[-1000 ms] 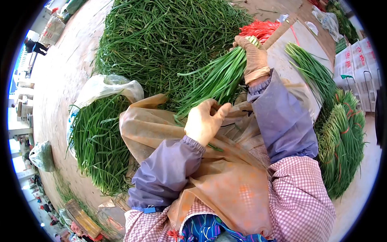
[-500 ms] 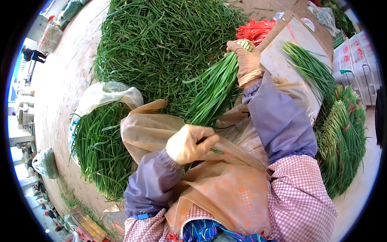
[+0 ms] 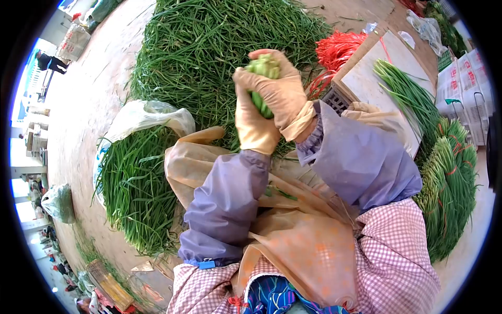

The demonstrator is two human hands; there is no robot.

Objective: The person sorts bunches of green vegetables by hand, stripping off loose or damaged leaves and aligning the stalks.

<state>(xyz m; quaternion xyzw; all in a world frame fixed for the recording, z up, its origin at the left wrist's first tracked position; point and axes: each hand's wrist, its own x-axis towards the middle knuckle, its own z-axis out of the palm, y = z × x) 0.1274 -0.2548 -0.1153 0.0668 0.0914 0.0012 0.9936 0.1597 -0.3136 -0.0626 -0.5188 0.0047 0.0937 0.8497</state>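
Observation:
A bunch of garlic chives [image 3: 265, 68] is held upright in front of me, its pale stem ends pointing up at the camera. My gloved right hand [image 3: 285, 94] wraps round the bunch from the right. From the left and below, my gloved left hand [image 3: 254, 118] closes on the same bunch, its fingers partly hidden by the stems and the other hand. The leafy ends are mostly out of sight behind my hands. Beyond them spreads a big heap of loose chives [image 3: 209, 57]. A tan plastic apron [image 3: 298, 246] covers my lap.
Red ties [image 3: 340, 49] lie beside a white board [image 3: 384, 73] bearing loose chives [image 3: 402, 89]. Tied bunches [image 3: 449, 193] are stacked at right, near a white crate [image 3: 463, 86]. At left stands a plastic bag [image 3: 157, 115] with chives [image 3: 138, 193]. A person [image 3: 49, 62] is far off.
My left hand has risen from my lap to join the right on the bunch. The right hand has moved left, and the bunch has turned from slanting to stem ends facing up.

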